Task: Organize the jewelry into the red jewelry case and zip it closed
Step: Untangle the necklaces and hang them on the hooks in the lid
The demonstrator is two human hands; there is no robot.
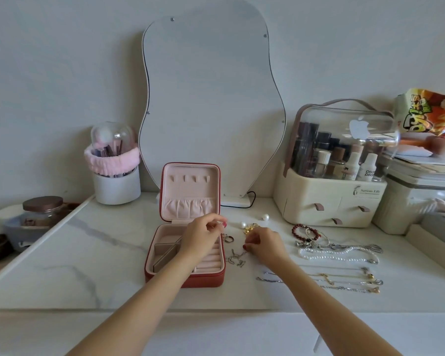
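Jewelry case (185, 253), red, sits open on the marble table (88, 253) ahead of you, lid propped upright so tray and ring rolls lie within reach. Nearest right, chains (319, 281) are laid out in parallel rows, likely to avoid tangling. Your right hand (265, 246) pinches something small by the gold pieces (249, 228); your left hand (203, 231), fingers curled over the tray, seems to hold a small item, unclear which. Pearl strand (337, 256) and red bead bracelet (305, 231) wait further right; two loose pearls (265, 217) beyond.
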